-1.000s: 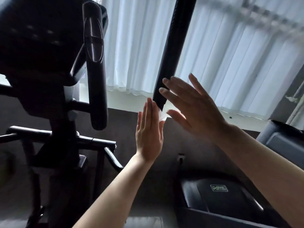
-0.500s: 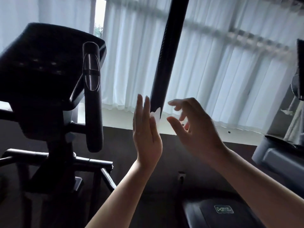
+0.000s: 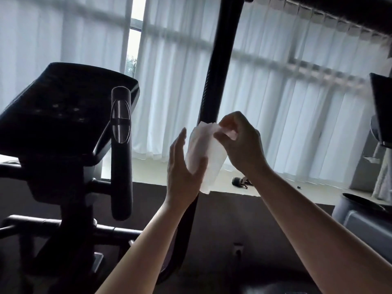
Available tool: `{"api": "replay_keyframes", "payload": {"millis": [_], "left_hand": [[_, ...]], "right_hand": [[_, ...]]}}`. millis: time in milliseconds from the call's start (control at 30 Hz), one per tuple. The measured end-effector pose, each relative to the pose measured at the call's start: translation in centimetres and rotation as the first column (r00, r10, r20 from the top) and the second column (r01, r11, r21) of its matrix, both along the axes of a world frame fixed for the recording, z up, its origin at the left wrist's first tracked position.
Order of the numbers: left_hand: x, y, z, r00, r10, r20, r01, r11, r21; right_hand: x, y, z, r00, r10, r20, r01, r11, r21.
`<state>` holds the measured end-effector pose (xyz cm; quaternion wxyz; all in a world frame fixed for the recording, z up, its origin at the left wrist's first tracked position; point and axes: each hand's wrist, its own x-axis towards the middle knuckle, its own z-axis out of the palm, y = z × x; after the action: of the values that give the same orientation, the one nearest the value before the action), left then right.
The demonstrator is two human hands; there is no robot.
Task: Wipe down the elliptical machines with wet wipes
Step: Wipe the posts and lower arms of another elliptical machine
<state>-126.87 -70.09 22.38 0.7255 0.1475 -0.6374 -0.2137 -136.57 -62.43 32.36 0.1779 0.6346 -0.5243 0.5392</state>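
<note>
A white wipe [image 3: 204, 158] hangs between the two hands, in front of the tall black bar [image 3: 220, 60] of the elliptical that runs up the middle of the view. The left hand [image 3: 183, 172] stands upright with its fingers straight and close together, palm turned toward the wipe; the sheet lies flat against that palm, and the thumb crosses over its lower part. The right hand [image 3: 241, 145] comes in from the right with curled fingers, and its thumb and forefinger pinch the wipe's upper edge near the top corner, just above the left fingertips. The lower edge of the wipe hangs free below the left thumb, level with the window sill [image 3: 265, 187]. To the left, well apart from the hands, sits the dark console [image 3: 63, 111] with a short upright grip [image 3: 121, 149] beside it. White curtains [image 3: 297, 102] fill the window behind. A small dark object [image 3: 239, 181] lies on the sill, too small to identify.
</note>
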Motion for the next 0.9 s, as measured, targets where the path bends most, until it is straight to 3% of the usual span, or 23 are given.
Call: {"api": "replay_keyframes", "payload": {"millis": [100, 167, 233, 267, 300, 333, 400, 467, 567, 633, 767, 900], "left_hand": [[0.4, 0.1, -0.6, 0.995, 0.049, -0.082, -0.042, 0.996, 0.080], [0.4, 0.4, -0.5, 0.995, 0.054, -0.089, -0.044, 0.993, 0.109], [0.4, 0.5, -0.2, 0.995, 0.063, -0.082, -0.051, 0.990, 0.135], [0.3, 0.5, -0.2, 0.994, 0.076, -0.081, -0.063, 0.986, 0.151], [0.4, 0.6, -0.1, 0.993, 0.094, -0.077, -0.080, 0.983, 0.167], [0.7, 0.7, -0.2, 0.991, 0.113, -0.066, -0.100, 0.981, 0.166], [1.9, 1.0, -0.7, 0.982, 0.188, -0.015, -0.186, 0.978, 0.090], [3.7, 1.7, -1.9, 0.927, 0.374, 0.011, -0.372, 0.925, -0.082], [6.9, 2.5, -2.6, 0.669, 0.743, 0.002, -0.696, 0.627, -0.349], [8.9, 1.3, -1.6, 0.517, 0.854, 0.051, -0.758, 0.485, -0.435], [11.0, -1.9, 1.0, 0.389, 0.875, 0.289, -0.722, 0.484, -0.494], [10.9, -2.9, 1.0, 0.408, 0.883, 0.231, -0.739, 0.469, -0.484]], "right_hand": [[-0.2, -0.3, 0.4, 0.975, -0.142, -0.170, 0.124, 0.986, -0.111], [0.3, -0.1, 0.5, 0.917, -0.301, -0.262, 0.229, 0.934, -0.273], [0.5, -0.1, 0.0, 0.868, -0.346, -0.357, 0.193, 0.897, -0.398], [0.5, -0.3, -0.6, 0.844, -0.277, -0.459, 0.105, 0.925, -0.366], [0.6, -0.5, -1.4, 0.777, -0.213, -0.593, 0.016, 0.948, -0.319], [0.3, -0.9, -2.5, 0.634, -0.214, -0.743, -0.024, 0.955, -0.295], [-1.2, -1.7, -3.7, 0.417, -0.167, -0.894, -0.028, 0.980, -0.197], [-2.7, -1.9, -3.4, 0.306, -0.118, -0.945, 0.042, 0.993, -0.111], [-3.5, -2.4, -2.0, 0.080, -0.160, -0.984, 0.080, 0.985, -0.154], [-3.5, -3.4, -0.7, -0.010, -0.192, -0.981, -0.027, 0.981, -0.192], [-3.0, -3.9, 4.0, -0.264, -0.256, -0.930, -0.188, 0.959, -0.211], [-2.0, -3.5, 10.5, -0.275, -0.328, -0.904, -0.073, 0.945, -0.320]]}}
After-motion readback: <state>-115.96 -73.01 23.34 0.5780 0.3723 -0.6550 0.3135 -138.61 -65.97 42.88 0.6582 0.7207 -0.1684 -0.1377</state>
